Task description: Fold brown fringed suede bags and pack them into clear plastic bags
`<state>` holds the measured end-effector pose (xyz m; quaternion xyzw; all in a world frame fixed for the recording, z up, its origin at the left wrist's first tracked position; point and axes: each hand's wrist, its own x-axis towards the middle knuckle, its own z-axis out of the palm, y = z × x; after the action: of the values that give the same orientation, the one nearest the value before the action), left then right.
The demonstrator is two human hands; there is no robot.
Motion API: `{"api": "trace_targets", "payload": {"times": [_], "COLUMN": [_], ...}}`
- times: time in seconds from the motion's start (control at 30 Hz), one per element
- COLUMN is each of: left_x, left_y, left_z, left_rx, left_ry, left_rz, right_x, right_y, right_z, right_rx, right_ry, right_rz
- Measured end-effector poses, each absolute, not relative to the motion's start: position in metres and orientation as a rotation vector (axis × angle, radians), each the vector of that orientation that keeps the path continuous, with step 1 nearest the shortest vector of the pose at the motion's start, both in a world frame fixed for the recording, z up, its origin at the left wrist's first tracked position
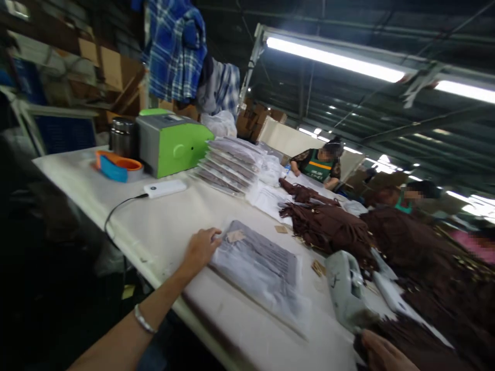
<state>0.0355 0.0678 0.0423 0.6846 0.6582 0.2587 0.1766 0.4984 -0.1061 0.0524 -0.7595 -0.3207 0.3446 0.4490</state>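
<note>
A clear plastic bag [263, 263] with a folded grey garment inside lies flat on the pale table [162, 226]. My left hand [203, 248], its fingers bent and closed, is at the bag's near left corner. At the lower right, my right hand [384, 353] is cut off by the frame. Its fingers curl at the dark end of a pale grey handheld device [342, 288], whose kind I cannot make out. Small brown tags [318, 268] lie beside that device.
Stacked bagged garments [232, 165] stand beyond the bag, near a green-and-grey machine [174, 147]. A white power bank [165, 188] trails a cable. Orange and blue tape rolls [118, 166] sit left. Brown fringed bags [332, 226] pile at right; a co-worker [319, 165] is behind.
</note>
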Motion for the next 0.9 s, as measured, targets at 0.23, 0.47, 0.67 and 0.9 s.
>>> {"api": "trace_targets", "payload": {"times": [0.23,0.47,0.67,0.9], "left_x": [0.037,0.037,0.038,0.040], "left_y": [0.062,0.063,0.064,0.065], "left_z": [0.040,0.032,0.026,0.024], "left_rx": [1.892,1.885,1.862,1.866], "left_ry": [1.893,1.876,1.895,1.900], "left_rz": [0.795,0.851,0.879,0.894], "right_x": [0.333,0.190,0.160,0.163], "right_y": [-0.020,0.082,0.144,0.159], "right_z": [0.135,0.151,0.114,0.101], "right_rx": [-1.655,-1.362,-1.345,-1.375], "right_ry": [-1.886,-2.912,-3.285,-3.355], "right_rz": [1.073,0.878,0.514,0.376]}}
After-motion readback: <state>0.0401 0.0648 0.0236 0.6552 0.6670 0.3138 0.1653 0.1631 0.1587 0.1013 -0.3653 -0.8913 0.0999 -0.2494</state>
